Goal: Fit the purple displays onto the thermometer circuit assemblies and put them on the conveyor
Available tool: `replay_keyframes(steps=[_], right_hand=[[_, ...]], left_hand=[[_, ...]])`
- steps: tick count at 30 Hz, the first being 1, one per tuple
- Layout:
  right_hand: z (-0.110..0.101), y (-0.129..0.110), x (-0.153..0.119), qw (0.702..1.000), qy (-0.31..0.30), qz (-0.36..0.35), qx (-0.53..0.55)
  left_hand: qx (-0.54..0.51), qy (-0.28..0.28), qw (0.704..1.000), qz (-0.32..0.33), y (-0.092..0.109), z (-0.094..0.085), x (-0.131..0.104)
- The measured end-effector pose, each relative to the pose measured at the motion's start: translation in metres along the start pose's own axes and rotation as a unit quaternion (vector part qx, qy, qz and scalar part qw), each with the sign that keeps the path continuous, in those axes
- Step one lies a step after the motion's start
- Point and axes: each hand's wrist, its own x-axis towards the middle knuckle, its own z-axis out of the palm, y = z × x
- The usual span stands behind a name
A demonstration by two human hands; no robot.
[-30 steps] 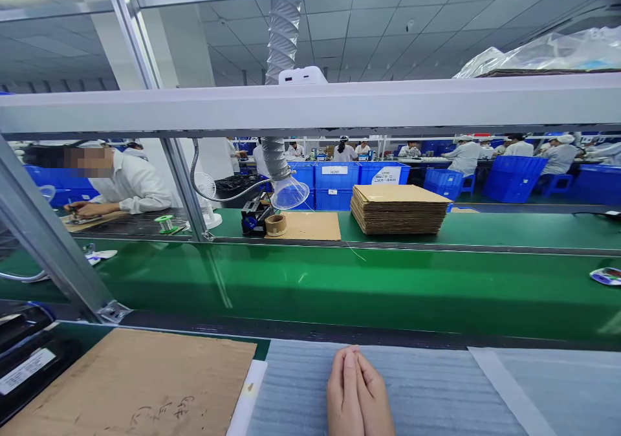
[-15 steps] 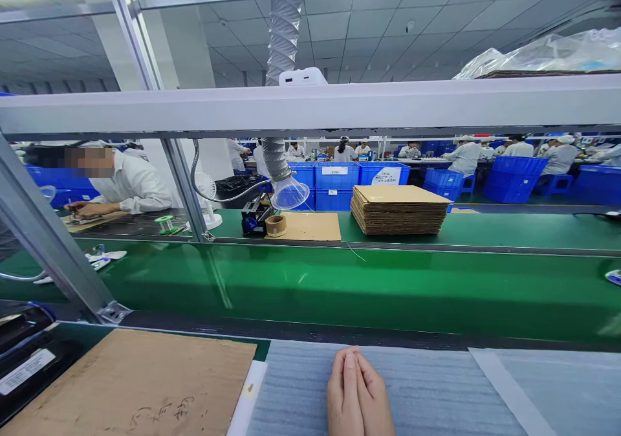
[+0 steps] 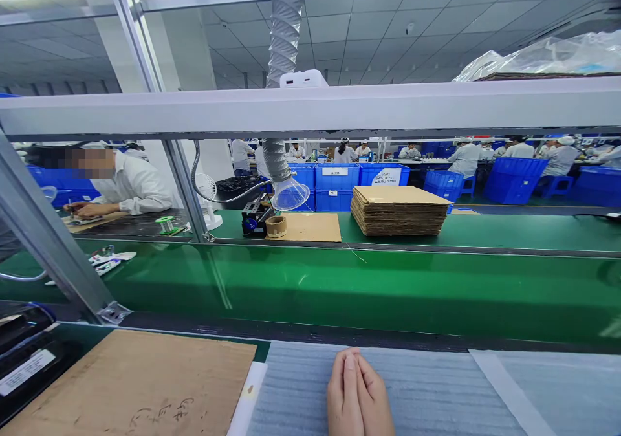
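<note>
White parts [image 3: 107, 265], belt's [image 3: 315, 281] left end: shifted rightward along it since half a second ago; one item at the belt's right end gone out of frame. Hands unmoved.

Left hand [image 3: 341, 394] and right hand [image 3: 375, 397]: one pair, side by side, pressed against each other. Fingers of both: together, extended, tips meeting and pointing to the far edge of the tabletop [image 3: 262, 352]. Each hand touches the other; the space between the palms is hidden.

Foam sheet [image 3: 291, 391]: one, pale blue, beneath the hands, reaching the tabletop's far edge. Whether the hands rest on it or are just above: cannot tell. Pale strip [image 3: 509, 391]: one, slantwise across the sheet, right of the hands.

Cardboard [image 3: 140, 374]: one piece, handwritten marks, left part of tabletop. White bar [image 3: 246, 397]: one, between cardboard and sheet. Black case [image 3: 29, 352]: white label, beside the tabletop's left edge.

Far table [image 3: 509, 232], beyond the belt: carton stack [image 3: 400, 211], near its middle; tape roll [image 3: 276, 226], near the front edge, left of the stack; green spool [image 3: 167, 225], farther left. Co-worker [image 3: 140, 184]: white sleeves, leaning over the left end, both hands at work.
</note>
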Motion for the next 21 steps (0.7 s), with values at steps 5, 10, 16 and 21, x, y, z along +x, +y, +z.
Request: replay_keyframes(steps=[5,10,16,21], right_hand=[[0.000,0.000,0.000,1.000,0.007,-0.001,-0.001],[0.001,0.001,0.000,1.000,0.019,-0.002,-0.002],[0.002,0.003,0.000,0.999,0.036,-0.009,-0.001],[0.002,0.004,0.000,0.999,0.041,-0.009,-0.004]], left_hand=[[0.008,0.018,1.000,-0.003,-0.004,0.005,0.000],[0.000,0.055,0.998,0.015,-0.014,0.015,0.000],[0.000,0.051,0.999,0.005,-0.023,0.019,0.003],[0.011,0.059,0.998,0.016,-0.021,0.018,0.002]])
